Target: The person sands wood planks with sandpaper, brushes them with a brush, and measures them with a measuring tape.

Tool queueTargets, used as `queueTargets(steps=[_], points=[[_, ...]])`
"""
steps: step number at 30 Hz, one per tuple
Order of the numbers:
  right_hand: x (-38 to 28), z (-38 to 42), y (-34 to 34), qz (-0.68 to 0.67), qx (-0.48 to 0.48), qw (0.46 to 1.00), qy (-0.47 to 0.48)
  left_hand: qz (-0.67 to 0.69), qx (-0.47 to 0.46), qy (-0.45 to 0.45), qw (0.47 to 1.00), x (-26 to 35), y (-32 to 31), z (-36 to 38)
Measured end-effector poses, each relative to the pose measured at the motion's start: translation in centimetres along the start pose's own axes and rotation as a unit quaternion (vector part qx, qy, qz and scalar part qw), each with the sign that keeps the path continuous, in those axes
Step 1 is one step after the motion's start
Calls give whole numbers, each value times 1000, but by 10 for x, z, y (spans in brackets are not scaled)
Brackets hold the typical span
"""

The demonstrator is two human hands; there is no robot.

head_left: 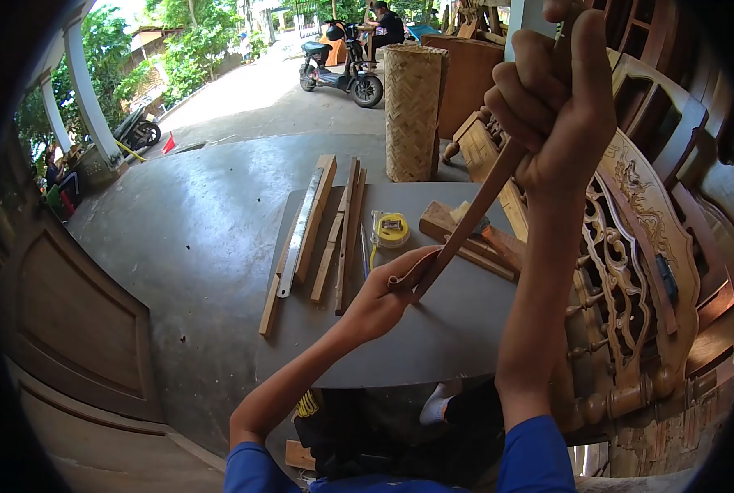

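Both hands (552,99) around wooden stick (473,218)

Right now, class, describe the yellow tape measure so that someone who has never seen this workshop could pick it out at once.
Find the grey tabletop in the middle of the view, with long wooden strips lying along its left side. Just right of those strips, beyond the left hand, sits the round yellow tape measure. It is the only bright yellow thing among plain brown wood.

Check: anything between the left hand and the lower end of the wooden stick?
Nothing visible. The left hand already wraps what looks like sandpaper around the wooden stick, and the right hand grips its upper end. The tape measure lies apart on the table.
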State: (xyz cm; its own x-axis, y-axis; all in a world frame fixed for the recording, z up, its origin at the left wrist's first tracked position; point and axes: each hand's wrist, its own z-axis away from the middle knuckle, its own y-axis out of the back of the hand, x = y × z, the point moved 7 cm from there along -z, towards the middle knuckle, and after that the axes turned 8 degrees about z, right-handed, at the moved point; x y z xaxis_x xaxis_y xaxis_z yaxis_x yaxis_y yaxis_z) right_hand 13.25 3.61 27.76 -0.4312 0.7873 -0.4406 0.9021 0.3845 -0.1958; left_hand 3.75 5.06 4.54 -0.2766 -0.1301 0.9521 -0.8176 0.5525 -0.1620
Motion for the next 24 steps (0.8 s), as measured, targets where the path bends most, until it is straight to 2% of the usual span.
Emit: queueTargets(steps=[1, 2, 4, 5, 7, 9, 10, 13, 14, 17, 21, 23, 24], points=[[-1, -1, -2, 5, 6, 1000, -10, 50, 6, -14, 999, 6, -1, 2], [-4, 0, -1, 22, 43, 998, -42, 21, 12, -28, 999, 0, 1, 2], [2, 1, 4, 4, 45, 997, -54, -49, -11, -15, 999, -32, 8, -1], [12, -1, 18, -31, 10, 999, -33, -85, -21, -9, 996, -45, 13, 0], [12, -3, 15, -43, -32, 999, -2, -91, -34, 28, 995, -29, 10, -3], [4, 3, 9, 6, -45, 999, 5, -84, -27, 64, 994, -6, -1, -4], [3, 3, 6, -14, -60, 998, 17, -55, -30, -1, 998, 14, -6, -5], [3, 4, 10, 13, -24, 999, 18, -32, 1, -48, 998, 19, -8, 1], [2, 4, 12, 36, -20, 999, 29, -54, 9, -15, 998, -4, -4, 3], [1, 5, 14, 37, 5, 999, 22, -83, 5, -25, 996, -27, 2, 11], [4, 5, 11, -3, -10, 1000, 6, -29, 7, -51, 998, 19, -11, 10], [4, 4, 7, -2, -24, 1000, 7, -32, 2, -48, 998, 3, -8, 5], [3, 5, 8, -2, -81, 997, 5, -55, 0, -32, 998, -20, -2, 4]])
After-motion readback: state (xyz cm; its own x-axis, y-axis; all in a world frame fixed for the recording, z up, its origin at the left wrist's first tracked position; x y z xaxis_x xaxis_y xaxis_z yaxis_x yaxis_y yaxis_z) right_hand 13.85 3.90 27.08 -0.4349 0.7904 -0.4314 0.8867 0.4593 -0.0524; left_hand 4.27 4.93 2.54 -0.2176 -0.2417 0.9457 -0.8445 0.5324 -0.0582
